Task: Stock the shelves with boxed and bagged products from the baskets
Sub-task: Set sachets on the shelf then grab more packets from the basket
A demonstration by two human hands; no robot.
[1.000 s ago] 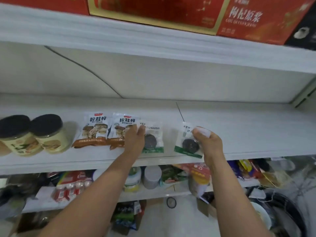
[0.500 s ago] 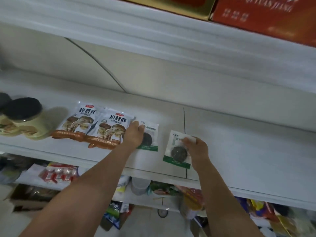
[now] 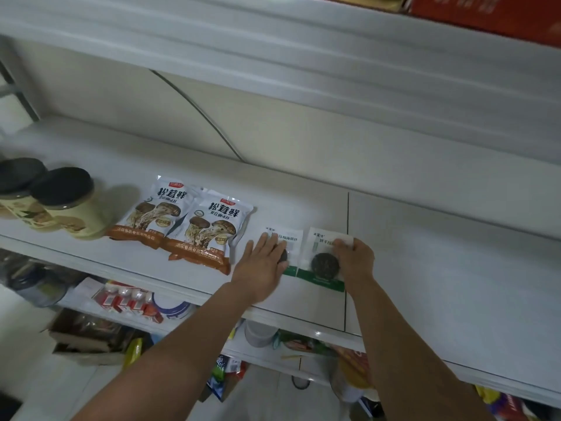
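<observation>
Two small clear packets with green bottoms and a dark round disc inside lie side by side on the white shelf (image 3: pixel 440 268). My left hand (image 3: pixel 262 265) lies flat on the left packet (image 3: pixel 290 241), fingers straight, covering most of its disc. My right hand (image 3: pixel 353 258) holds the right packet (image 3: pixel 323 262) by its right edge, fingers curled over its top corner. Left of them two mushroom seasoning bags (image 3: pixel 209 229) lie flat, overlapping.
Two cream jars with black lids (image 3: pixel 68 205) stand at the shelf's left end. Red and gold boxes (image 3: pixel 491 16) sit on the shelf above. Lower shelves hold mixed goods, a cardboard box (image 3: pixel 85 338) and a white tub (image 3: pixel 259 332).
Both hands shifted right along the shelf and brought the two packets down side by side, close together. The left hand now lies flat on its packet.
</observation>
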